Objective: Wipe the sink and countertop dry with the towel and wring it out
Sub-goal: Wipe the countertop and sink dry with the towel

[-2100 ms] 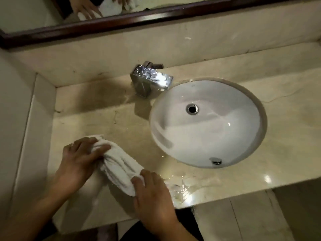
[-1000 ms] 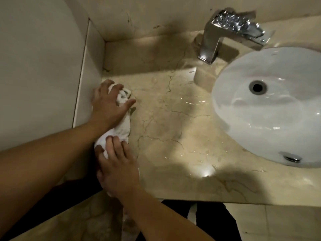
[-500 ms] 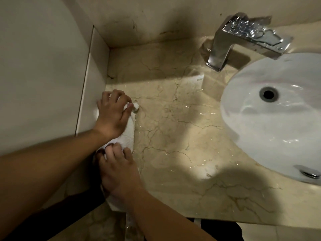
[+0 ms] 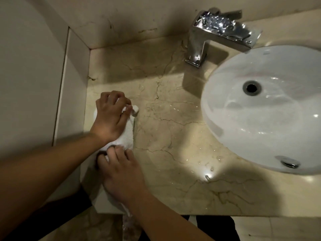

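Beige veined marble countertop (image 4: 173, 136) fills the view, walled off at 9 and 12 o'clock, with a white oval ceramic sink (image 4: 260, 129) sunk into it at 3 o'clock and a square chrome faucet (image 4: 217, 32) at 1 o'clock. The white terry towel (image 4: 127, 136) lies rolled into a thick rope at 9 o'clock, close to the side wall. The left hand (image 4: 111, 119) clasps its far end with curled fingers, and the right hand (image 4: 121, 174) grasps the near end at the counter's front edge. The job looks partway through. Water beads (image 4: 208, 171) and a wet sheen remain between the towel and the sink and toward 5 o'clock, the basin glistens, and the faucet is speckled with drops, so both wiping and a final wring seem left to do. Whether the two hands are twisting the roll or pushing it along cannot be told. The towel's near tail is hidden under the right hand, a pale streak below the edge at 6 o'clock is unclear, and the sink's right side and the counter beyond it are cut off.
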A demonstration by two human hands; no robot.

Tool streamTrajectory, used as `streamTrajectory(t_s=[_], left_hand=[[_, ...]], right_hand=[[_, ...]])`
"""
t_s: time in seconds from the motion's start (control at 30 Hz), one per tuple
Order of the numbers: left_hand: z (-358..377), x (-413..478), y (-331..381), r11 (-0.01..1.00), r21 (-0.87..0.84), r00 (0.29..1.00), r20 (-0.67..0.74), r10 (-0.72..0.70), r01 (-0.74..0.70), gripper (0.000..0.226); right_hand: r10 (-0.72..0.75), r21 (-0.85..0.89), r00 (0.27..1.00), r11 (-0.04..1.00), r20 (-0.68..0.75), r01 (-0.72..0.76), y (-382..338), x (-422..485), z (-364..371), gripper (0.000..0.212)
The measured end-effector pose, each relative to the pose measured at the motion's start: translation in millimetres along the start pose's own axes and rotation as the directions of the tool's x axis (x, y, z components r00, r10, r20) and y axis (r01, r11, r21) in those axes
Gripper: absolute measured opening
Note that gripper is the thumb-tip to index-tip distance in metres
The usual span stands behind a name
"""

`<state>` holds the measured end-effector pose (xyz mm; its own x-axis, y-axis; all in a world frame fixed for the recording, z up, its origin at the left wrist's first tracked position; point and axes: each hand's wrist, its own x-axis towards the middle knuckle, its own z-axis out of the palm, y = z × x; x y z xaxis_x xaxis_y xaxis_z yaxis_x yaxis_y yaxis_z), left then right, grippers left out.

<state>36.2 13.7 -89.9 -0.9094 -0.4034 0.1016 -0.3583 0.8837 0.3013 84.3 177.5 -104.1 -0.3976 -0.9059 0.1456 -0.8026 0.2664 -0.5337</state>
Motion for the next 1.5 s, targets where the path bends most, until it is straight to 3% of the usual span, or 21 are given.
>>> streamTrajectory(t_s=[0.5, 0.7, 0.87, 1.07, 1.27, 1.4, 1.5], left_hand=[[43, 47, 133, 0.996, -0.056, 0.997, 0.039, 0.066, -0.064, 0.024], [70, 73, 213, 0.988, -0.101, 0.988, 0.089, 0.129, -0.120, 0.033], [74, 85, 247, 0.971, -0.179, 0.984, 0.052, 0.171, -0.159, 0.036], [26, 74, 183, 0.965, -0.223, 0.990, -0.031, 0.135, -0.139, 0.031], [-22, 54, 69, 0.981, -0.164, 0.988, 0.103, 0.119, -0.101, 0.039], [-23, 19, 6, 0.992, 0.015, 0.978, 0.171, 0.124, -0.128, 0.047], [-12, -1, -8, 0.990, 0.088, 0.985, 0.139, 0.098, -0.111, 0.045]], right_hand=[[0.024, -0.065, 0.989, 0.997, -0.146, -0.033, 100, -57, -75, 0.024], [0.058, -0.089, 0.993, 0.994, -0.099, -0.067, 165, -92, -130, 0.027], [0.166, -0.090, 0.984, 0.981, -0.060, -0.171, 184, -110, -160, 0.030], [0.047, -0.073, 0.988, 0.996, -0.149, -0.058, 126, -69, -147, 0.031], [0.017, -0.011, 0.989, 1.000, -0.150, -0.019, 38, -8, -88, 0.032], [0.005, 0.013, 0.999, 1.000, -0.046, -0.004, -3, -1, -36, 0.027], [0.006, -0.003, 0.999, 1.000, 0.053, -0.006, -13, -11, -16, 0.029]])
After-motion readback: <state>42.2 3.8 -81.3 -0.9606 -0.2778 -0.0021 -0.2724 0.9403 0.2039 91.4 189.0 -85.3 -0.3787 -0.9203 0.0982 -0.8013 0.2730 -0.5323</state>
